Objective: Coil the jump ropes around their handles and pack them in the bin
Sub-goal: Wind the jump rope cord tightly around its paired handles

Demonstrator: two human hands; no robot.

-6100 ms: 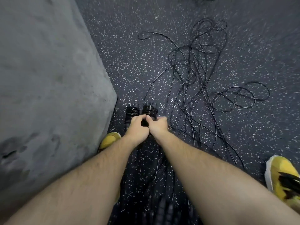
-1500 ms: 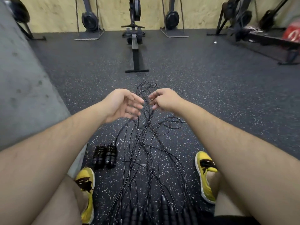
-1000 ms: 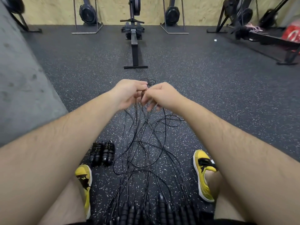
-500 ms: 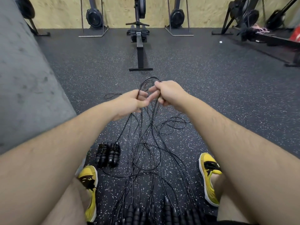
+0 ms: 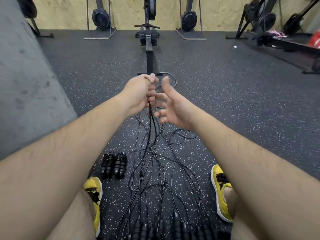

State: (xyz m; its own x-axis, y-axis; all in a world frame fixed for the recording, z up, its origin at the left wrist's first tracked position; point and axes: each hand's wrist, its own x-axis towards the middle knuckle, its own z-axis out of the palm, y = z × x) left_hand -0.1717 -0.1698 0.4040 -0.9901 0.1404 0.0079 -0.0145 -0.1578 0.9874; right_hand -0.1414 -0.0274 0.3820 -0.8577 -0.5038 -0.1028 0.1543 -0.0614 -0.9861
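Several thin black jump ropes (image 5: 152, 163) run in a loose tangle over the speckled floor between my feet. My left hand (image 5: 138, 93) grips a gathered bundle of their cords, lifted in front of me, and a loop sticks out beyond the fist. Just to the right, my right hand (image 5: 170, 105) is spread with relaxed fingers and holds nothing. Several black handles (image 5: 161, 229) lie in a row at the bottom edge. Two coiled ropes (image 5: 114, 165) sit side by side on the floor by my left shoe. No bin is in view.
A grey concrete block (image 5: 26, 87) rises on the left. A rowing machine (image 5: 149, 49) stands straight ahead, with more machines along the plywood wall. My yellow shoes, the left one (image 5: 94, 196) and the right one (image 5: 220, 191), flank the ropes.
Six seconds ago both hands were down at the coiled ropes. Since then they rose to the cords, and just now my right hand let go and spread while the left kept the bundle.
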